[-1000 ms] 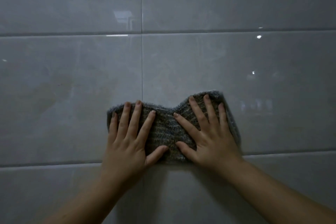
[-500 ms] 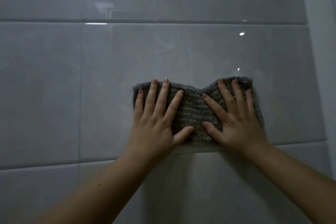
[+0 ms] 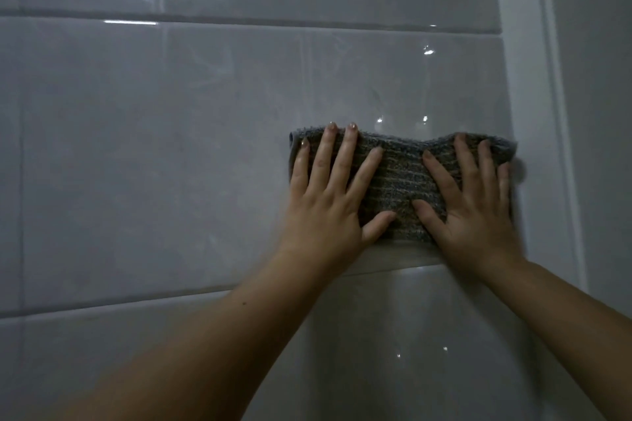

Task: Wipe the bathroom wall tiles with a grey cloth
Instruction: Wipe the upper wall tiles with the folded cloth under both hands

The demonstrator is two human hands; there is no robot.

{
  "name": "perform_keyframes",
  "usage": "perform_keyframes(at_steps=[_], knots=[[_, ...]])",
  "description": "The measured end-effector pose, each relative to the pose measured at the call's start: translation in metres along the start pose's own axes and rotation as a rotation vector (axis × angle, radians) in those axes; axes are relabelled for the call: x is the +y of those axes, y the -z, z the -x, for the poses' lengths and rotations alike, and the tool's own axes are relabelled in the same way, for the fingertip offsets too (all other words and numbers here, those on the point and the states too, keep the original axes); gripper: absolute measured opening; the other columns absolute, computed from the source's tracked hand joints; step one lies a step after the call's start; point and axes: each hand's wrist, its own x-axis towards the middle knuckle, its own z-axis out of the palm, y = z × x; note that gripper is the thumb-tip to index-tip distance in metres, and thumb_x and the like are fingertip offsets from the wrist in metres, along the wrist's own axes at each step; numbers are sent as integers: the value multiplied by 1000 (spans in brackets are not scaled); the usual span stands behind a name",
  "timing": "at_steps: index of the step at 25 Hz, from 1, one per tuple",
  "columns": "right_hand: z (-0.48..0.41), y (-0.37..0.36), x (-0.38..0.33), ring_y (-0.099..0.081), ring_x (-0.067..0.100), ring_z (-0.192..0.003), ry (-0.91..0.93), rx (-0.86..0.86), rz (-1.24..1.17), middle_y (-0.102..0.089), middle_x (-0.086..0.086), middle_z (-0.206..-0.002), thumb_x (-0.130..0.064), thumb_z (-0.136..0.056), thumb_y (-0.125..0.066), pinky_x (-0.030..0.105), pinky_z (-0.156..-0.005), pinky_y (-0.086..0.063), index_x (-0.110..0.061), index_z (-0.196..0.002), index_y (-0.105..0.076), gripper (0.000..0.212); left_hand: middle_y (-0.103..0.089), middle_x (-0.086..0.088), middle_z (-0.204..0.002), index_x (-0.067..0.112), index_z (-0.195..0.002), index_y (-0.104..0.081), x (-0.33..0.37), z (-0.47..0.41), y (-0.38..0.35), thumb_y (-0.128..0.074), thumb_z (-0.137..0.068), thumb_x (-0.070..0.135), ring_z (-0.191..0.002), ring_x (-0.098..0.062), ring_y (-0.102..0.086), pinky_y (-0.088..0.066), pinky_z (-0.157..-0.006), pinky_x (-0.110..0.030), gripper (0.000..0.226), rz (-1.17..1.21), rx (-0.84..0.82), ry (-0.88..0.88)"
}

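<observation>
Two bare forearms reach up from the bottom edge toward the wall. The left forearm [image 3: 205, 335] rises from the lower left and the right forearm [image 3: 574, 311] from the lower right corner. Each ends in a flat hand, and the two hands lie side by side.

The left hand [image 3: 328, 205] is released and spread, its fingers straight and fanned. It presses the left half of the cloth [image 3: 400, 181]. Its two longest fingertips reach the cloth's top edge, and its thumb points right. The right hand [image 3: 475, 212] is also released and flat, with straight fingers, and presses the right half. Its thumb points left. The two thumb tips lie near each other but apart. Neither hand grasps anything.

The cloth is grey and ribbed. It lies flat against the wall under both hands, in the right part of the view. Its top edge dips in the middle between the hands. Its bottom edge sits just above the lower grout line [image 3: 102, 306]. Its right end reaches the white trim [image 3: 523, 79]; whether they touch, I cannot tell.

The tiles [image 3: 154, 164] are large, glossy and pale grey, laid in horizontal rows. The upper grout line [image 3: 239, 22] crosses well above the cloth. Small bright reflections dot the glaze. The trim runs vertically down the right side, with a plain darker surface beyond it.
</observation>
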Motion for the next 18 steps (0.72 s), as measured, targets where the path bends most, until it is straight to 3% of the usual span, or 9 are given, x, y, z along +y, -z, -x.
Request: perform_keyframes(at_steps=[9, 18], knots=[[45, -5, -29, -2, 36, -148, -199, -12, 11, -9, 11, -161, -58, -89, -30, 62, -115, -5, -33, -150, -18, 68, -15, -9, -164, 26, -154, -28, 0, 27, -4, -34, -91, 68, -152, -30, -7, -4, -121, -49, 76, 66, 22, -110], [48, -10, -122, -2, 39, -148, -112, -3, -7, -12, 14, -161, -60, -89, -34, 64, -115, -6, -32, -151, -21, 69, -18, -9, -163, 26, -154, -30, -85, 80, 16, -37, -91, 69, -151, -30, -11, -12, -121, -52, 76, 7, 39, -108]])
